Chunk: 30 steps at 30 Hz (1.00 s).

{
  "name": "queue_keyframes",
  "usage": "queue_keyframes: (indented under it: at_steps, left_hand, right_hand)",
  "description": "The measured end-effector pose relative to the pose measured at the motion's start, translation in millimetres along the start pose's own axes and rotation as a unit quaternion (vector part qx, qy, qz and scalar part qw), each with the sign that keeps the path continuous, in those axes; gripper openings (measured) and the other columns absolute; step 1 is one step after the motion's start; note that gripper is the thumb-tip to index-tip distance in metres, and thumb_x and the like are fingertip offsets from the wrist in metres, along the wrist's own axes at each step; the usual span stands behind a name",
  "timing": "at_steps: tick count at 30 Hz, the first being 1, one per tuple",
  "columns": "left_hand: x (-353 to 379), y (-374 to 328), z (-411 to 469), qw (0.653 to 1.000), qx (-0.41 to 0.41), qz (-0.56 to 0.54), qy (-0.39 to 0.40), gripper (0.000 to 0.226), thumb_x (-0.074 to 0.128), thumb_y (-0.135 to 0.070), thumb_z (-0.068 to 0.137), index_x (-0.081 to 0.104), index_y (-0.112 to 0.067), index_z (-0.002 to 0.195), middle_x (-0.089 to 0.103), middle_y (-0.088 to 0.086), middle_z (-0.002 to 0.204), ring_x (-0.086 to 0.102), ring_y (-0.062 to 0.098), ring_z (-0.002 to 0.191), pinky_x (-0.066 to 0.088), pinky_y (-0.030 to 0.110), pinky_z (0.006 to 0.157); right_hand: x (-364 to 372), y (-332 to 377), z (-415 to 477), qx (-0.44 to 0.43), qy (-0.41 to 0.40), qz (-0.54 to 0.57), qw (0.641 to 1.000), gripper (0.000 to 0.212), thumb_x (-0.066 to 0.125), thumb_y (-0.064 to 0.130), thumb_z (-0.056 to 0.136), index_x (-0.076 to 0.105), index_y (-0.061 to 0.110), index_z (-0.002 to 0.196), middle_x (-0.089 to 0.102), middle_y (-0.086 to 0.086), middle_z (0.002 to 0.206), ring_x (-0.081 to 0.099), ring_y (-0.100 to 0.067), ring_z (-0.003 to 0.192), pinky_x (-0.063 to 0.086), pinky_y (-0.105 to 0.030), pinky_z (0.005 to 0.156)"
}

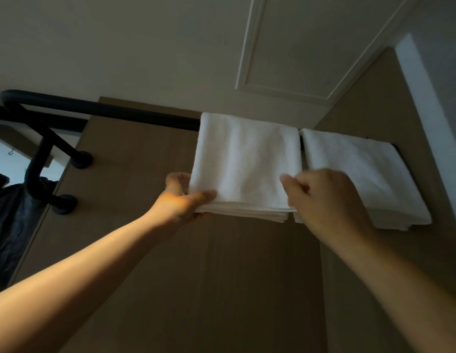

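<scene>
A folded white towel (244,161) hangs over a black rail (115,112) high on a brown wall. My left hand (181,197) grips its lower left corner, thumb on the front and fingers behind. My right hand (323,200) pinches its lower right corner, the fingers curled at the towel's edge. A second folded white towel (362,171) hangs on the same rail just to the right, partly hidden by my right hand.
The black rail bends down at the left into two round wall mounts (83,159). A dark garment (10,225) hangs at the far left. A white door frame (425,103) stands at the right. A panelled ceiling (298,47) is above.
</scene>
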<state>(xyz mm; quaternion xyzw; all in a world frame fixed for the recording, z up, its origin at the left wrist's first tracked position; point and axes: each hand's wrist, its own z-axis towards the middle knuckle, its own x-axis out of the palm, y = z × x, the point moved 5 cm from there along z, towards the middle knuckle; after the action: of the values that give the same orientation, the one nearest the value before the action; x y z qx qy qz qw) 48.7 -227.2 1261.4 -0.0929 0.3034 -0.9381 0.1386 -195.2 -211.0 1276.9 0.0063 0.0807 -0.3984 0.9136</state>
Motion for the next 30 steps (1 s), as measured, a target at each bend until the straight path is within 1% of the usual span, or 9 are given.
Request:
queue_keyframes:
  at_steps: [2, 3, 5, 7, 11, 14, 20, 25, 30]
  left_hand:
    - [1, 2, 0, 1.000, -0.017, 0.004, 0.014, 0.056, 0.072, -0.012, 0.083, 0.041, -0.004, 0.129, 0.058, 0.014, 0.116, 0.065, 0.029, 0.095, 0.058, 0.040, 0.074]
    - [2, 2, 0, 0.999, -0.022, 0.006, 0.026, 0.053, 0.072, -0.013, 0.084, 0.046, 0.000, 0.128, 0.059, 0.015, 0.112, 0.065, 0.027, 0.090, 0.057, 0.036, 0.071]
    - [3, 1, -1, 0.999, -0.023, 0.006, 0.040, 0.047, 0.074, -0.014, 0.082, 0.054, 0.005, 0.120, 0.062, 0.015, 0.099, 0.063, 0.022, 0.081, 0.056, 0.029, 0.065]
    - [3, 1, -1, 0.999, -0.021, 0.005, 0.047, 0.047, 0.078, -0.018, 0.076, 0.059, 0.007, 0.111, 0.062, 0.014, 0.091, 0.062, 0.020, 0.076, 0.056, 0.025, 0.062]
    - [6, 0, 2, 0.999, -0.022, 0.010, 0.046, 0.028, 0.067, -0.011, 0.088, 0.061, 0.006, 0.108, 0.060, 0.015, 0.091, 0.061, 0.021, 0.076, 0.056, 0.029, 0.066]
    - [7, 1, 5, 0.999, -0.025, 0.017, 0.044, 0.030, 0.066, -0.011, 0.088, 0.059, 0.006, 0.112, 0.061, 0.015, 0.094, 0.062, 0.023, 0.080, 0.055, 0.033, 0.070]
    - [16, 4, 5, 0.998, -0.032, 0.001, 0.059, 0.028, 0.067, -0.012, 0.088, 0.059, 0.002, 0.111, 0.063, 0.012, 0.093, 0.064, 0.019, 0.077, 0.058, 0.028, 0.066]
    - [21, 6, 6, 0.998, -0.039, -0.001, 0.058, 0.034, 0.068, -0.013, 0.087, 0.058, 0.001, 0.116, 0.063, 0.015, 0.103, 0.065, 0.022, 0.086, 0.059, 0.029, 0.068]
    - [16, 6, 5, 0.998, -0.029, 0.024, 0.048, 0.031, 0.070, -0.017, 0.086, 0.061, -0.001, 0.111, 0.064, 0.015, 0.101, 0.065, 0.021, 0.084, 0.059, 0.032, 0.073]
  right_hand:
    - [-5, 17, 25, -0.078, -0.065, 0.000, 0.995, 0.033, 0.052, 0.032, 0.098, 0.058, 0.013, 0.072, 0.058, -0.002, 0.066, 0.055, -0.016, 0.059, 0.047, -0.031, 0.058]
    - [-2, 23, 41, -0.097, -0.074, -0.002, 0.993, 0.024, 0.053, 0.032, 0.098, 0.062, 0.011, 0.089, 0.062, -0.004, 0.086, 0.058, -0.018, 0.078, 0.049, -0.033, 0.070]
    - [12, 30, 77, -0.104, -0.047, -0.054, 0.992, 0.042, 0.048, 0.039, 0.099, 0.052, 0.010, 0.129, 0.052, -0.011, 0.129, 0.049, -0.026, 0.118, 0.042, -0.039, 0.099]
    - [27, 31, 109, -0.087, -0.001, -0.123, 0.989, 0.059, 0.036, 0.049, 0.101, 0.033, 0.012, 0.147, 0.035, -0.014, 0.150, 0.031, -0.031, 0.138, 0.026, -0.048, 0.114]
    - [50, 11, 133, -0.017, 0.079, -0.157, 0.984, 0.064, 0.018, 0.061, 0.098, 0.037, 0.017, 0.142, 0.042, -0.015, 0.145, 0.037, -0.033, 0.135, 0.017, -0.056, 0.115]
    - [55, 2, 132, -0.017, 0.067, -0.172, 0.983, 0.064, 0.016, 0.063, 0.097, 0.040, 0.019, 0.137, 0.045, -0.014, 0.141, 0.039, -0.033, 0.133, 0.011, -0.059, 0.116]
    - [52, -5, 131, -0.011, 0.054, -0.186, 0.981, 0.066, 0.013, 0.066, 0.096, 0.043, 0.019, 0.131, 0.048, -0.012, 0.138, 0.040, -0.032, 0.133, -0.001, -0.064, 0.116]
    - [47, -14, 129, 0.004, 0.067, -0.170, 0.983, 0.067, 0.013, 0.066, 0.095, 0.044, 0.018, 0.128, 0.047, -0.010, 0.138, 0.038, -0.030, 0.135, -0.002, -0.066, 0.115]
    - [44, -11, 120, 0.012, 0.072, -0.148, 0.986, 0.061, 0.021, 0.060, 0.099, 0.036, 0.018, 0.142, 0.038, -0.010, 0.148, 0.030, -0.028, 0.141, 0.004, -0.060, 0.118]
